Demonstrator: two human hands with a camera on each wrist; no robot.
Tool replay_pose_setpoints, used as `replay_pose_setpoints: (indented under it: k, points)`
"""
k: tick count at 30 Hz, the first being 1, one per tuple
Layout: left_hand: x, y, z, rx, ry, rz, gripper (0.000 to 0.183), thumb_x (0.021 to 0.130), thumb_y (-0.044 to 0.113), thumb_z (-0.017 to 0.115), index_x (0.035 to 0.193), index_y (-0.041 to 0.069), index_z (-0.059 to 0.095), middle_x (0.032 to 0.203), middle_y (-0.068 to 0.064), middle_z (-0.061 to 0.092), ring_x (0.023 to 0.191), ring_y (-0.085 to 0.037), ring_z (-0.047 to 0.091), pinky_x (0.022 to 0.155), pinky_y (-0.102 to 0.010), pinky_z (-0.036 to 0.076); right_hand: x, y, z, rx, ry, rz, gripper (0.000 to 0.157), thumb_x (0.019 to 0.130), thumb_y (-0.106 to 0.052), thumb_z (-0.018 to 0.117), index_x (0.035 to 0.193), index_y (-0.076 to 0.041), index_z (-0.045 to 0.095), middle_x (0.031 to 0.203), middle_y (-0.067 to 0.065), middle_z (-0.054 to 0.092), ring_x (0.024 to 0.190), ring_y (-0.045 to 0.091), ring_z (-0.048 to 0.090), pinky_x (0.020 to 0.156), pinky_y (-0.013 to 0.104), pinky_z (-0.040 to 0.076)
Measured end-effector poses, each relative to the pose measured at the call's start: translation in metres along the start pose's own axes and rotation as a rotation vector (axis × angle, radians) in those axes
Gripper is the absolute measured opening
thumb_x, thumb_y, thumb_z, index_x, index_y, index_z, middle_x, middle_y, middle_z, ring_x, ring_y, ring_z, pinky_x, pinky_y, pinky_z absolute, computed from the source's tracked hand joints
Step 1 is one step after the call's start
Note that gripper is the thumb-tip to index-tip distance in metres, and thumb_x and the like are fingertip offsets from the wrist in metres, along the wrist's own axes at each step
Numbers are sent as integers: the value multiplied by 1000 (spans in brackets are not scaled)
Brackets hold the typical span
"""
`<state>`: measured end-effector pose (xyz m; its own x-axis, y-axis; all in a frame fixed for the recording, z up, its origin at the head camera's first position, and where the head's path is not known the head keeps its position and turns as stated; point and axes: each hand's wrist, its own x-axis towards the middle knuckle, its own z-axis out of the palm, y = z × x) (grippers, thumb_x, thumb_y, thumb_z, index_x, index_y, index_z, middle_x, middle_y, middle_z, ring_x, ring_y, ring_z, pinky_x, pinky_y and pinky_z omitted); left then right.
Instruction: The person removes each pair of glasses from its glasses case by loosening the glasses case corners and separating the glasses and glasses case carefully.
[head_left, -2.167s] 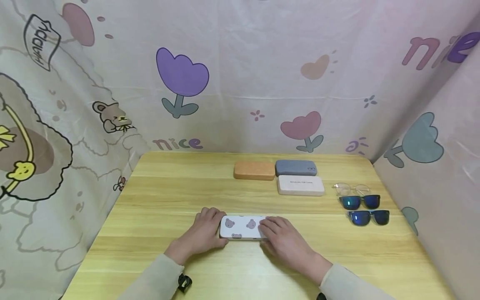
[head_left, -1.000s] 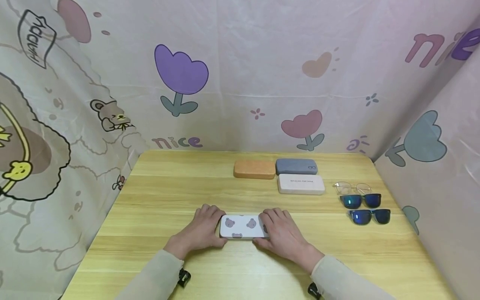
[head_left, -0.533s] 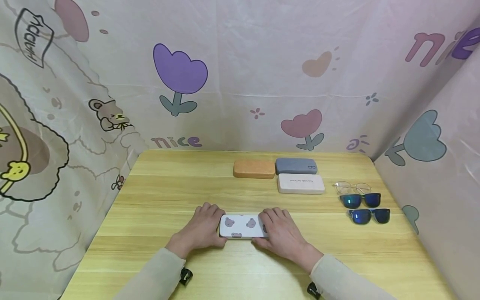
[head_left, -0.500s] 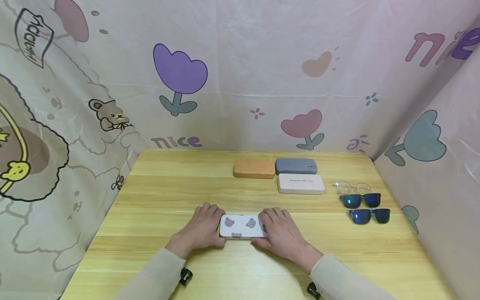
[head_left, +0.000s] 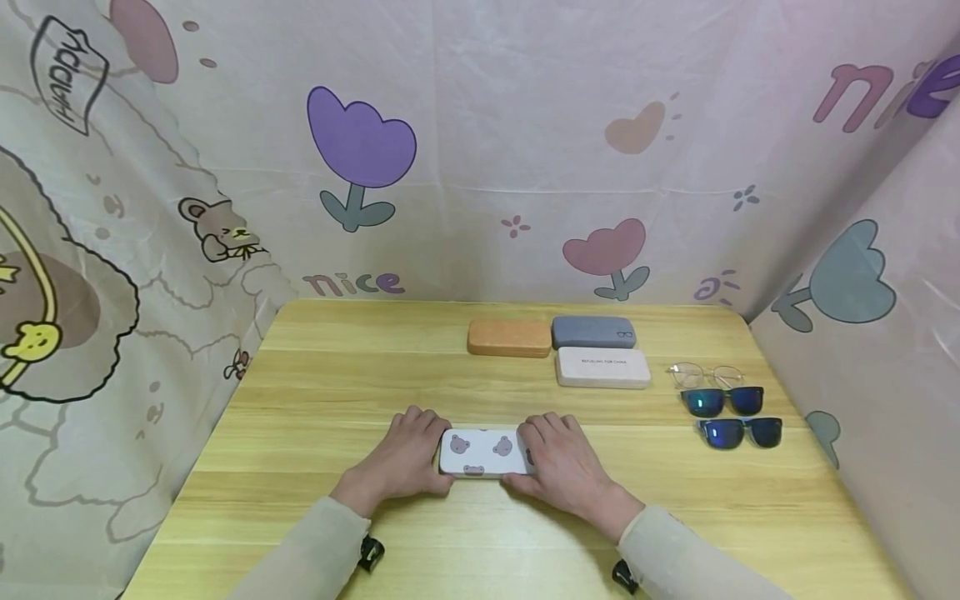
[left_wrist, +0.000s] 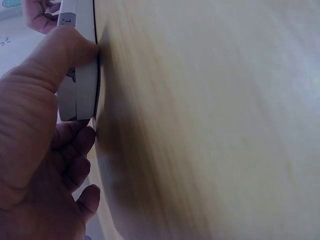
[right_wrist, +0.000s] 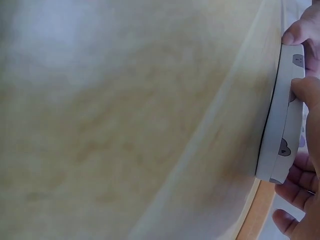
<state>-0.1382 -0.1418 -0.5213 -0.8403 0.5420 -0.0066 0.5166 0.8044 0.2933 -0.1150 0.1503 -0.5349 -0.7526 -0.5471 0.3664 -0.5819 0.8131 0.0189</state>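
A white glasses case (head_left: pixel 483 454) printed with brown bear heads lies shut on the table, long side toward me. My left hand (head_left: pixel 401 454) grips its left end, thumb along the near edge and fingers round the far side. At the other end my right hand (head_left: pixel 564 467) holds it the same way and covers part of the lid. The left wrist view shows the thumb pressed on the near side of the case (left_wrist: pixel 86 95). In the right wrist view a thin seam runs along the side of the case (right_wrist: pixel 277 135), with the right thumb at the lid.
Behind it on the wooden table (head_left: pixel 337 358) lie an orange case (head_left: pixel 508 338), a blue-grey case (head_left: pixel 592 332) and a white lettered case (head_left: pixel 603 368). To the right are wire-rimmed glasses (head_left: pixel 707 376) and two pairs of sunglasses (head_left: pixel 722 402). Printed cloth (head_left: pixel 480 125) encloses the back and sides.
Over the earliest second, my right hand shifts slightly on the case and its thumb comes to the near edge. Since then both hands and the case have stayed almost still.
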Motion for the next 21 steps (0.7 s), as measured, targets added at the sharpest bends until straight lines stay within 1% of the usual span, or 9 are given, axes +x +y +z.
replay_pose_setpoints:
  k: [14,21]
  points:
    - [0,0,1,-15,-13,-12,72,74,47,84,128,4,64,119,-6,63,107,-24,48,100,-47,41,4,3,-3,-10,-12,-32,65,84,-74,70,107,-13,66,108,3,70,95,20,60,82,36,45]
    - [0,-1,1,-30,-7,-3,73,74,47,84,129,4,63,120,-7,63,107,-24,48,100,-47,42,5,5,-4,-10,-22,-41,67,85,-75,69,109,-13,68,109,4,71,97,20,60,83,36,45]
